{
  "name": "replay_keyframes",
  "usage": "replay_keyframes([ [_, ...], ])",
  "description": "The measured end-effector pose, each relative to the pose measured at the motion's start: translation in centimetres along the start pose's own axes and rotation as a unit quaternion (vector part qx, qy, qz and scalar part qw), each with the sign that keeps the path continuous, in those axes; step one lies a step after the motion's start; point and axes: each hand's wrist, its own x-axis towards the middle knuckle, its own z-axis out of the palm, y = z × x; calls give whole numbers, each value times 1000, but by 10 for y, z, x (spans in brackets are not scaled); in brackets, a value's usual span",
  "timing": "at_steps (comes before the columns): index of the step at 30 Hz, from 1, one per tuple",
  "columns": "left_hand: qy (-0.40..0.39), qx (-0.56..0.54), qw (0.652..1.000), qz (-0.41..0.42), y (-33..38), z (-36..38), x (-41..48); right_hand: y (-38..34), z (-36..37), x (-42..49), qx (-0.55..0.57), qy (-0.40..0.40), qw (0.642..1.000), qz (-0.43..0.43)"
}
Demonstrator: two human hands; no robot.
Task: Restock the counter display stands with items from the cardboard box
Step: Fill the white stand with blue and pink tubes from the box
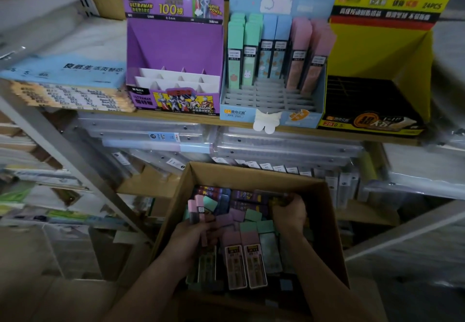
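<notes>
An open cardboard box [254, 173] sits below the shelf, full of pencil-lead cases in pink, green, purple and dark colours. My left hand [193, 233] is inside it, shut on pink lead cases [197, 209] that stick up from my fist. My right hand [289, 211] reaches into the far right of the box and closes on dark cases [276, 199]. On the shelf stand three display stands: a purple one [173, 45] with bare white slots, a light blue one [271, 95] holding green, blue and pink cases in its back rows, and a yellow one [377, 52] with a bare black grid.
A stack of loose-leaf paper packs [68, 82] lies left of the purple stand. Under the wooden shelf edge [176, 118] are clear plastic folders [284, 145]. A grey metal brace [63, 155] slants down at the left, with more stock shelves behind it.
</notes>
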Motion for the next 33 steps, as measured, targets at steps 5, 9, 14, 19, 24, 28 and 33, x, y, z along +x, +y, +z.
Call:
replay_keyframes([
  [5,-24,-21,999,4,3,-5,-10,0,10,1,34,22,999,10],
  [9,7,-43,999,-2,2,-10,-10,0,12,10,16,15,999,43],
  [14,6,-72,997,-10,1,-10,-14,-2,19,14,-19,-14,1000,15],
  [19,9,-82,996,-18,1,-10,-14,-1,38,4,-119,-69,989,-49],
  [24,22,-91,995,-19,4,-7,-12,-7,51,-1,-199,-112,969,-89],
  [28,33,-95,995,-25,3,-6,-13,-14,66,-6,-263,-153,943,-135],
  [33,44,-96,994,-29,5,-6,-13,-16,82,-9,-305,-162,908,-239],
])
